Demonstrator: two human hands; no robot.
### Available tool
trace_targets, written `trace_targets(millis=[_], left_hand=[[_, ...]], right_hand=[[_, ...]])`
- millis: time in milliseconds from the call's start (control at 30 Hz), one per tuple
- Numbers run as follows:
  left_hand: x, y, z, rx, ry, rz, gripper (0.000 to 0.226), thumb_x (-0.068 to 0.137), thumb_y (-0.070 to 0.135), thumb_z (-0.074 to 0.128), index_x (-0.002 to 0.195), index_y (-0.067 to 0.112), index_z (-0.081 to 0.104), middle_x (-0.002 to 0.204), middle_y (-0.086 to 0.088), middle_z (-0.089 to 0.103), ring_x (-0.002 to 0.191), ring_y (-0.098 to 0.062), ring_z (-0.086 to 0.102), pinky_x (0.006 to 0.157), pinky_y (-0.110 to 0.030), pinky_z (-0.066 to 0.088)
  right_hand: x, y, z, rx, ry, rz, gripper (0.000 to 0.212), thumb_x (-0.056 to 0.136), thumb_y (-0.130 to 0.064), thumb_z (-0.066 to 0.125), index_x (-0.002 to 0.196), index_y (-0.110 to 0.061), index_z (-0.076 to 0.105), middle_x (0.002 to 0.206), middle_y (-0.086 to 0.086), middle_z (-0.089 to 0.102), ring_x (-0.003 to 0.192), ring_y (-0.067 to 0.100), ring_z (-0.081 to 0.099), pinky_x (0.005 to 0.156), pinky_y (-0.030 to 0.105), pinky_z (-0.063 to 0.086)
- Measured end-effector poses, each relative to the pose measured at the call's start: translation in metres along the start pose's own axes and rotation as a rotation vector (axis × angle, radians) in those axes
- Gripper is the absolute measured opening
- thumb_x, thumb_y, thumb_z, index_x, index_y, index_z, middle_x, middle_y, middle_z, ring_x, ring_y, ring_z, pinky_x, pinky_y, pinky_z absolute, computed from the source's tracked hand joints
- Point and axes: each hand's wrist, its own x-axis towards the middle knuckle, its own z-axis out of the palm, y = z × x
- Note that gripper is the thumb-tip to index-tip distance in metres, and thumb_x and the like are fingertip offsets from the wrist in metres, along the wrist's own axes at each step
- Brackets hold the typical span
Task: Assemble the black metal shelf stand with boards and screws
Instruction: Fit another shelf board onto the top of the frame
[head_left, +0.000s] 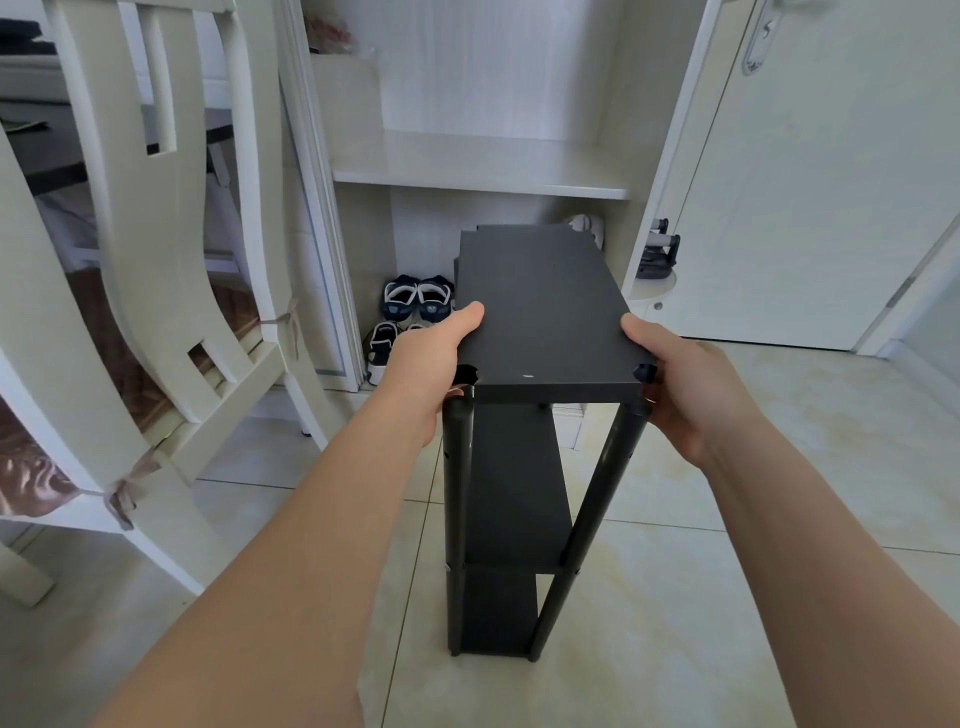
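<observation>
The black shelf stand (511, 519) stands upright on the tiled floor in front of me, with black tube legs and lower boards fitted. Its top black board (545, 306) lies across the upper ends of the legs. My left hand (431, 358) grips the board's left edge near the front corner, thumb on top and fingers underneath. My right hand (675, 384) grips the right front corner the same way, thumb on the top face. No loose screws are visible.
An open white wardrobe (478, 171) stands just behind the stand, with shoes (415, 301) on its floor. White chairs (171, 270) crowd the left side. A white door (810, 171) stands at the right. Pale tiled floor (727, 597) spreads to the right.
</observation>
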Motion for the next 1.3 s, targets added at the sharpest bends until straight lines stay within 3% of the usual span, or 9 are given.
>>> trace_targets(millis=[67,133,267,433,600,800,867,1000,1300], left_hand=[[-0.002,-0.001,0.0,-0.025,-0.015,-0.017,0.019,0.09,0.038,0.071,0.097,0.021,0.068,0.075,0.012,0.076,0.067,-0.005,0.073,0.056,-0.018,0.053],[-0.003,-0.001,0.0,-0.041,-0.017,-0.035,0.016,0.09,0.035,0.071,0.093,0.02,0.067,0.07,0.011,0.075,0.06,-0.005,0.071,0.05,-0.017,0.051],[-0.005,-0.001,-0.001,0.015,0.007,-0.096,0.023,0.086,0.044,0.071,0.099,0.024,0.068,0.082,0.011,0.077,0.063,-0.006,0.07,0.058,-0.023,0.051],[-0.007,-0.001,-0.003,0.088,0.035,-0.135,0.031,0.087,0.047,0.069,0.109,0.025,0.065,0.092,0.01,0.074,0.058,-0.002,0.068,0.041,-0.016,0.044],[-0.009,0.001,-0.007,0.132,0.022,-0.159,0.025,0.088,0.047,0.068,0.1,0.026,0.065,0.07,0.014,0.074,0.054,-0.003,0.067,0.054,-0.022,0.045],[-0.007,0.003,-0.007,0.157,0.048,-0.137,0.026,0.088,0.047,0.068,0.103,0.026,0.064,0.09,0.009,0.074,0.066,-0.006,0.067,0.05,-0.02,0.045],[-0.006,0.003,-0.006,0.143,0.052,-0.124,0.026,0.088,0.046,0.068,0.104,0.025,0.064,0.096,0.007,0.075,0.076,-0.01,0.069,0.056,-0.025,0.046],[-0.006,0.004,-0.004,0.143,0.057,-0.128,0.027,0.088,0.047,0.068,0.103,0.025,0.064,0.096,0.005,0.075,0.078,-0.012,0.07,0.058,-0.027,0.046],[-0.004,-0.003,-0.006,0.173,0.051,-0.156,0.024,0.087,0.046,0.069,0.101,0.026,0.066,0.081,0.011,0.075,0.071,-0.008,0.069,0.057,-0.026,0.046]], right_hand=[[-0.001,0.001,0.002,-0.01,0.02,0.024,0.029,0.086,-0.042,0.074,0.1,-0.016,0.075,0.077,0.0,0.067,0.067,0.015,0.061,0.058,0.026,0.051],[-0.002,0.002,0.002,-0.022,0.039,0.047,0.028,0.087,-0.041,0.074,0.1,-0.016,0.074,0.075,-0.001,0.067,0.065,0.015,0.063,0.066,0.029,0.052],[-0.004,0.003,0.001,-0.044,0.04,0.079,0.023,0.088,-0.039,0.072,0.094,-0.017,0.072,0.062,-0.005,0.064,0.064,0.015,0.059,0.07,0.031,0.051],[-0.004,0.003,0.005,-0.052,0.061,0.093,0.023,0.088,-0.038,0.073,0.094,-0.016,0.071,0.06,-0.005,0.066,0.069,0.016,0.06,0.07,0.031,0.052],[-0.001,0.003,0.007,-0.089,0.051,0.1,0.03,0.087,-0.042,0.073,0.099,-0.015,0.071,0.057,-0.006,0.066,0.068,0.016,0.06,0.072,0.032,0.051],[0.001,-0.001,0.006,-0.112,0.034,0.105,0.025,0.089,-0.038,0.072,0.096,-0.015,0.07,0.056,-0.005,0.062,0.054,0.013,0.055,0.072,0.035,0.048],[0.001,-0.001,0.006,-0.111,0.045,0.098,0.025,0.089,-0.038,0.072,0.096,-0.014,0.071,0.056,-0.004,0.062,0.052,0.012,0.055,0.068,0.033,0.049],[0.002,0.0,0.005,-0.118,0.056,0.083,0.024,0.09,-0.038,0.071,0.093,-0.014,0.071,0.054,-0.005,0.06,0.047,0.01,0.054,0.061,0.029,0.048],[0.006,0.008,0.003,-0.076,0.022,0.139,0.027,0.09,-0.032,0.073,0.106,-0.01,0.072,0.068,-0.004,0.07,0.065,0.016,0.063,0.062,0.029,0.054]])
